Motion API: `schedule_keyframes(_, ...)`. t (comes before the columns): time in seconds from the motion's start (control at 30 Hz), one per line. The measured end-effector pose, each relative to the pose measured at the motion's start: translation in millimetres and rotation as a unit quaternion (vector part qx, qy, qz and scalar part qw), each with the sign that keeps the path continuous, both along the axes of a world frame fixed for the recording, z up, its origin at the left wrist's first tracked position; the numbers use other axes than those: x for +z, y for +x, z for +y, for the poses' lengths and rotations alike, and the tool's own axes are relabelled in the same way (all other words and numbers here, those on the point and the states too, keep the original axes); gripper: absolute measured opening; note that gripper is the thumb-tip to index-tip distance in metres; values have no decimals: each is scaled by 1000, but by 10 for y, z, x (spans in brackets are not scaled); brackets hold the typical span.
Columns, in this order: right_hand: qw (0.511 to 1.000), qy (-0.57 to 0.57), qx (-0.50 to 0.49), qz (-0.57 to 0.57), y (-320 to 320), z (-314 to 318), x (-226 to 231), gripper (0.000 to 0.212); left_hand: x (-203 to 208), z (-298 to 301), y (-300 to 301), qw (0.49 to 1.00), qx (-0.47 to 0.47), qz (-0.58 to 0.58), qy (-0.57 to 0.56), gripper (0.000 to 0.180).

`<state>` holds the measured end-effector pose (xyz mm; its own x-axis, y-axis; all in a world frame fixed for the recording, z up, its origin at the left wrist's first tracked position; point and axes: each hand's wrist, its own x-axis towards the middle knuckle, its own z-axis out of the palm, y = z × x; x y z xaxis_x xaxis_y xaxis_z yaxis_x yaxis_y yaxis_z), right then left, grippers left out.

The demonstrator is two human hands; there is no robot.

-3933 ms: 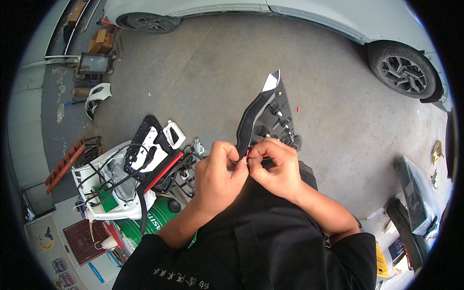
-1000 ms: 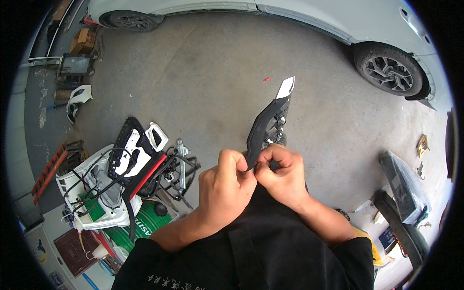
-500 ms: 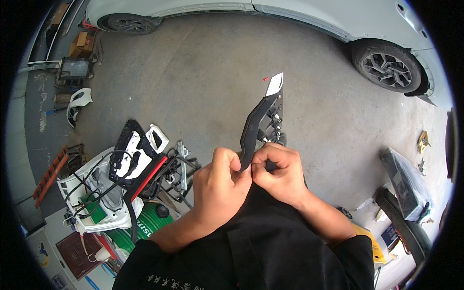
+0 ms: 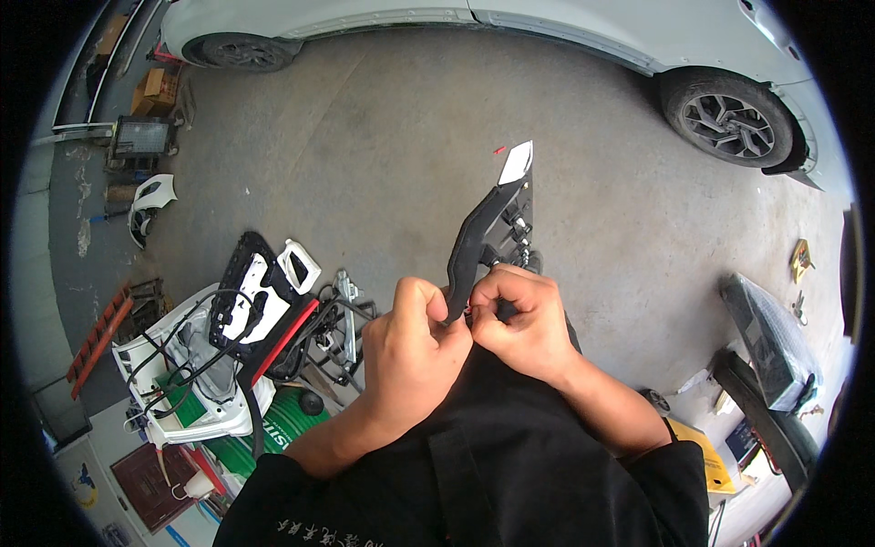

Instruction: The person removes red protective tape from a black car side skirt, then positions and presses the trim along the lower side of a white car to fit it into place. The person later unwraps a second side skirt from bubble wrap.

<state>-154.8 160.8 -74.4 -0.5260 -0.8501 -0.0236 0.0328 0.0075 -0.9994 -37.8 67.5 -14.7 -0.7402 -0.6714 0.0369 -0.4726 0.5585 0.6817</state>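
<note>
A long black car trim piece (image 4: 469,242) with a white tip (image 4: 517,163) stands up in front of me. Several clips (image 4: 519,228) line its right-hand face. Its near end is pinched between the thumb and fingers of my left hand (image 4: 408,351). Close beside it, my right hand (image 4: 521,326) is closed in a pinch at the trim's near edge. A tiny red bit (image 4: 468,308) shows between the two hands; its kind is too small to make out. Another small red tab (image 4: 499,150) appears beside the white tip.
A pale car (image 4: 410,14) spans the far side. White and black car parts (image 4: 264,301) are piled at left, by a green drum (image 4: 283,415). A bubble-wrapped part (image 4: 773,342) lies at right. An orange ladder-like frame (image 4: 98,342) leans far left.
The trim's near part has shifted slightly left, and my right hand has moved a little left with it. The small red bit between my hands now shows more.
</note>
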Motion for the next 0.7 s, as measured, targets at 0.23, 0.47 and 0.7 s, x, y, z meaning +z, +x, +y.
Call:
schedule_keyframes(0.23, 1000, 4, 16, -15, -74, 84, -17, 7, 30, 22, -21, 1000, 2, -3, 1, 27)
schedule_keyframes(0.47, 999, 37, 24, -24, -86, 116, 103, 5, 70, 34, -14, 999, -14, -8, 47, 28)
schedule_keyframes(0.7, 999, 43, 4, 9, -16, 123, 93, 4, 90, 61, 4, 999, -14, -13, 38, 29)
